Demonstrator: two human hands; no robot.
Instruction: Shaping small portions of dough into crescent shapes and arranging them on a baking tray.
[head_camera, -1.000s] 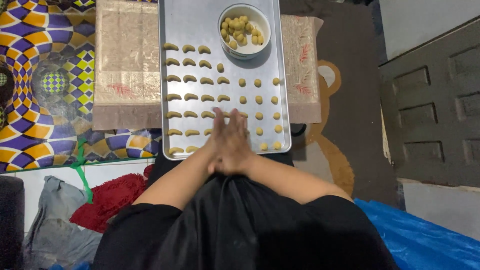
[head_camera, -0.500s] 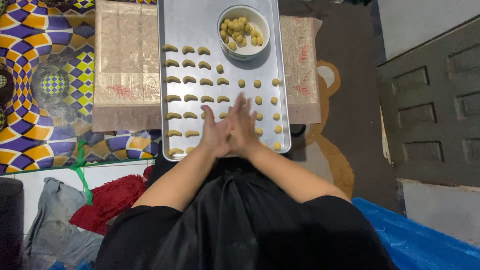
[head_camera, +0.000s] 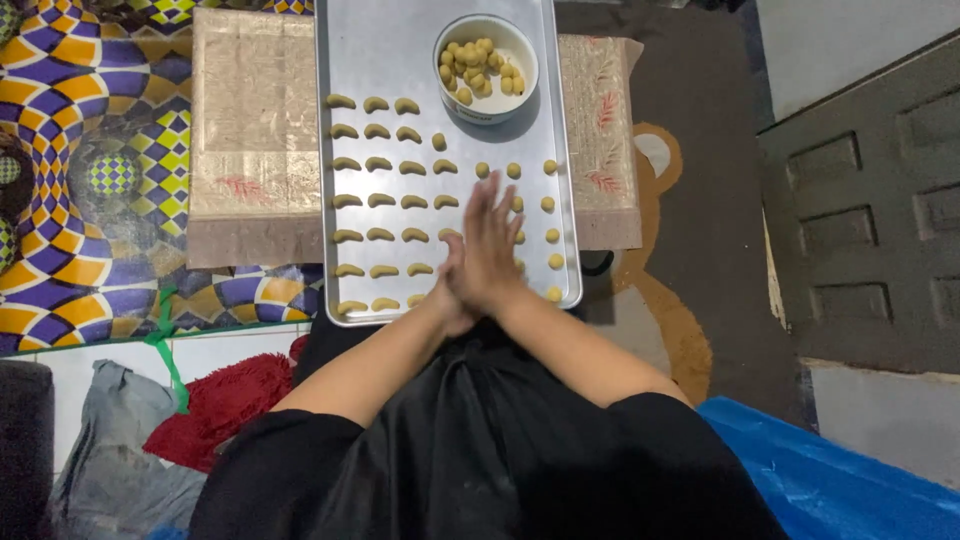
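- The right hand (head_camera: 492, 240) is laid flat on top of the left hand (head_camera: 452, 290), palm against palm, fingers straight and pointing away over the tray (head_camera: 400, 50).
- The grip of both is pressed together; whatever lies between the palms is hidden, so it cannot be told whether a piece of dough is held there.
- The hands are held low over the tray's near right part, just above the rounds (head_camera: 553, 206), apart from the metal.
- On the tray's left, the crescents (head_camera: 380, 203) are set in neat rows, well spaced, likely so that none touch.
- The rounds are lined up on the right in short columns; some are covered by the hands.
- At the far end of the tray a white bowl (head_camera: 487, 68) is stood, filled with yellow dough lumps, within easy reach.
- The tray is rested on a low table under a beige cloth (head_camera: 255, 120).
- A patterned rug (head_camera: 90, 180) is spread at the left; a red mat (head_camera: 225, 405), a grey cloth and a blue sheet (head_camera: 840, 470) are seen nearer by.
- Nothing is seen standing between the hands and the bowl.
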